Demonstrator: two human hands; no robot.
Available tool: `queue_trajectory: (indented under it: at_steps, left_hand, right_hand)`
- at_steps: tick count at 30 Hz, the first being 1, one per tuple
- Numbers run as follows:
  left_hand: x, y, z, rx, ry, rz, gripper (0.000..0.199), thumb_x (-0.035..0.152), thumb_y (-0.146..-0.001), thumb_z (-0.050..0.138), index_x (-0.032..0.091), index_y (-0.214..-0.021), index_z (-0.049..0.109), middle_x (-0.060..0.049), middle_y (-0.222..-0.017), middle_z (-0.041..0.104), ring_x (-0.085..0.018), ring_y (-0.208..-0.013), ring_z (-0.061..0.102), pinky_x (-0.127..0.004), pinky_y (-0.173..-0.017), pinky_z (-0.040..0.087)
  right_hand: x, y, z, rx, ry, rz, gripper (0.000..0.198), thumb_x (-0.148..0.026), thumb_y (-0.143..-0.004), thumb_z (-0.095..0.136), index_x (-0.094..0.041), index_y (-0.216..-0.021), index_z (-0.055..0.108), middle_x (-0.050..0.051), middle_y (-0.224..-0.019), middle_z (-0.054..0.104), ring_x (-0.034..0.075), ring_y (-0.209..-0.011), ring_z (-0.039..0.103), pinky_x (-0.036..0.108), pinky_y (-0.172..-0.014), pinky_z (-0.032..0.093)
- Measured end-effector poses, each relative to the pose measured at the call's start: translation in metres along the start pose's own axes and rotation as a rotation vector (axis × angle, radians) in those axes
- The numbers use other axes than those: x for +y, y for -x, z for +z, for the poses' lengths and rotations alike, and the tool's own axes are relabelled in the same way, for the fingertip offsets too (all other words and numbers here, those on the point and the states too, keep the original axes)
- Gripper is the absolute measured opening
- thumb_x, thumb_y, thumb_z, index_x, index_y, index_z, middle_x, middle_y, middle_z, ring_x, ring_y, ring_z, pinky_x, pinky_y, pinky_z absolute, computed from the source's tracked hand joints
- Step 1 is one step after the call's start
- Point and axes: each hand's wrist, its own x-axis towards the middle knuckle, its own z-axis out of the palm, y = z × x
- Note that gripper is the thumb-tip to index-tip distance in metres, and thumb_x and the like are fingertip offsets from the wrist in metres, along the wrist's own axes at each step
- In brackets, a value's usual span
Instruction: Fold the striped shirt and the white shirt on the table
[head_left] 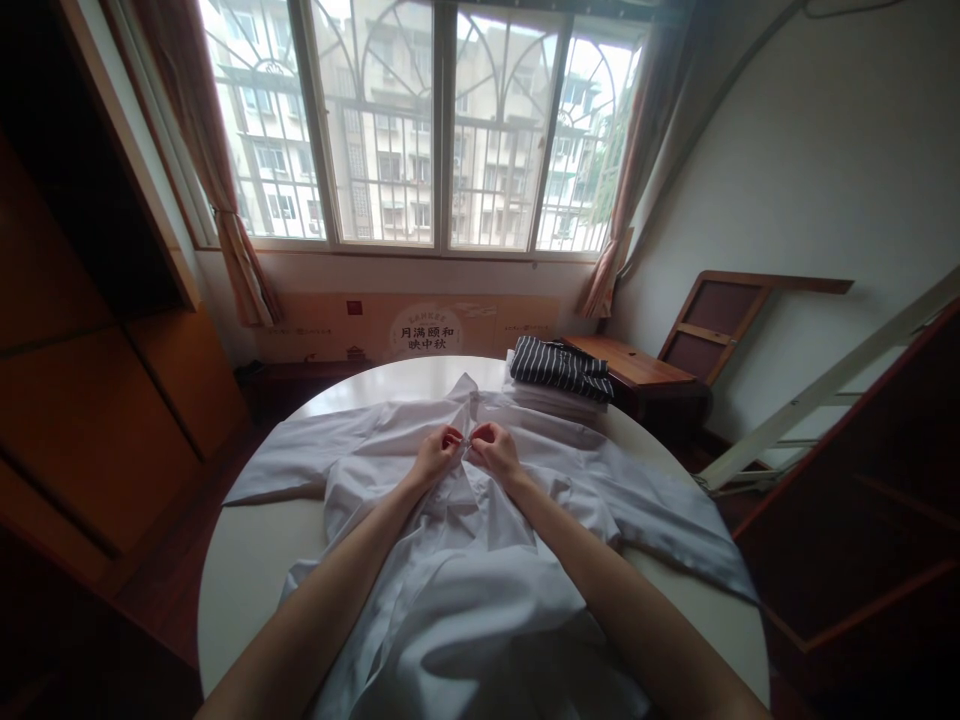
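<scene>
A white long-sleeved shirt [480, 600] lies spread over the round white table [247, 590], its collar toward the window and its sleeves stretched out to both sides. At the front opening just below the collar, my left hand [441, 453] pinches one edge of the shirt. Close beside it, my right hand [492, 450] pinches the facing edge, the fingertips of both hands nearly touching. Some cloth is lifted between them. Any button there is too small to make out.
Folded clothes with a black-and-white striped garment [561, 368] on top lie at the table's far right. Behind them stands a wooden chair [675, 350]. A pale ladder [817, 405] leans at the right, a wooden cabinet [90, 420] stands left, and a barred window [435, 130] is ahead.
</scene>
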Motion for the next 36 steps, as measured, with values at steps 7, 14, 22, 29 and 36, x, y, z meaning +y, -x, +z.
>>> queue_trajectory:
  at_steps: [7, 14, 22, 29, 36]
  left_hand:
    - [0.0014, 0.0010, 0.0000, 0.011, -0.012, -0.001, 0.011, 0.011, -0.069, 0.052, 0.015, -0.074, 0.061, -0.005, -0.074, 0.067, -0.014, -0.068, 0.061, -0.025, -0.066, 0.047]
    - [0.0025, 0.0024, -0.0014, 0.008, -0.009, 0.012, 0.010, 0.013, -0.069, 0.052, 0.015, -0.073, 0.061, -0.004, -0.072, 0.066, -0.015, -0.067, 0.060, -0.026, -0.065, 0.047]
    - [0.0008, 0.0017, -0.0019, 0.007, -0.009, 0.016, 0.013, 0.015, -0.067, 0.052, 0.013, -0.073, 0.064, -0.005, -0.073, 0.067, -0.015, -0.069, 0.059, -0.026, -0.066, 0.046]
    - [0.0028, 0.0035, -0.0034, -0.029, 0.007, 0.020, 0.013, 0.018, -0.066, 0.056, 0.013, -0.073, 0.065, -0.005, -0.071, 0.067, -0.014, -0.066, 0.060, -0.024, -0.063, 0.046]
    - [0.0049, 0.0055, -0.0057, -0.039, 0.005, 0.033, 0.013, 0.017, -0.064, 0.055, 0.013, -0.069, 0.066, -0.004, -0.068, 0.067, -0.014, -0.065, 0.059, -0.024, -0.062, 0.046]
  right_hand:
    - [0.0019, -0.0012, 0.0010, -0.006, -0.090, 0.017, 0.015, -0.019, -0.059, 0.045, -0.018, -0.067, 0.057, 0.000, -0.063, 0.061, 0.014, -0.058, 0.058, 0.026, -0.060, 0.048]
    - [0.0008, 0.0007, 0.0010, -0.049, -0.045, -0.019, 0.018, -0.027, -0.058, 0.061, -0.017, -0.073, 0.057, 0.001, -0.068, 0.063, 0.016, -0.064, 0.059, 0.028, -0.059, 0.048]
    - [-0.0069, 0.0049, -0.0003, -0.064, 0.011, -0.039, 0.017, -0.023, -0.058, 0.062, -0.018, -0.072, 0.055, 0.000, -0.067, 0.062, 0.015, -0.064, 0.060, 0.027, -0.062, 0.047]
    - [-0.0022, 0.0043, 0.0024, -0.040, 0.026, -0.060, 0.014, -0.022, -0.059, 0.060, -0.018, -0.072, 0.055, -0.001, -0.065, 0.062, 0.015, -0.063, 0.060, 0.027, -0.061, 0.047]
    - [-0.0020, 0.0044, 0.0029, -0.023, 0.091, -0.098, 0.014, -0.023, -0.059, 0.062, -0.019, -0.070, 0.054, 0.000, -0.064, 0.062, 0.015, -0.061, 0.059, 0.027, -0.061, 0.047]
